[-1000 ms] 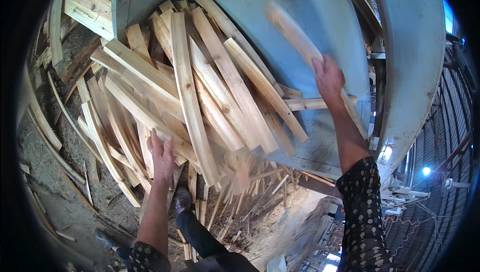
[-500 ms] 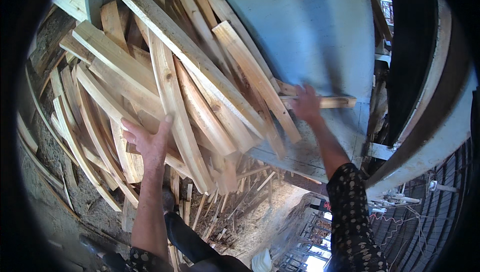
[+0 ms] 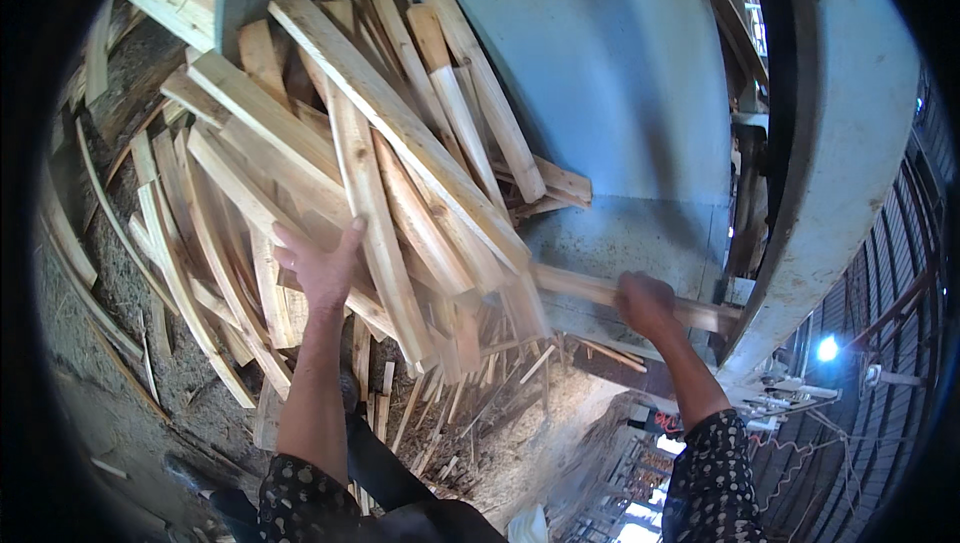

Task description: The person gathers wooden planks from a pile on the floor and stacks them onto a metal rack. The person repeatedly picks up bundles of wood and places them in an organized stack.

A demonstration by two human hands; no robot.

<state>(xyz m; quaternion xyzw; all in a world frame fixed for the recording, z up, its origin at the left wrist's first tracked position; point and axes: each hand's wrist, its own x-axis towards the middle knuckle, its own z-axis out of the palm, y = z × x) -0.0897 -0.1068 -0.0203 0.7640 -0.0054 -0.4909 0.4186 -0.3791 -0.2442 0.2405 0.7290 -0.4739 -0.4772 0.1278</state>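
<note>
Left hand (image 3: pixel 322 271), fingers spread, presses the stacked wooden slats (image 3: pixel 380 173); right hand (image 3: pixel 646 305) grips one wooden strip (image 3: pixel 600 293) at the blue machine bed's (image 3: pixel 620 103) lower edge.

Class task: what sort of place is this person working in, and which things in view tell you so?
Probably a sawmill or timber workshop: a heap of rough-cut wood strips, sawdust and offcuts on the ground, and a large blue-grey metal machine housing.

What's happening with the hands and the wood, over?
Left hand open, flat against the heap of wood slats. Right hand shut on a long wood strip lying on the blue machine ledge. Nothing blocking either hand.
</note>
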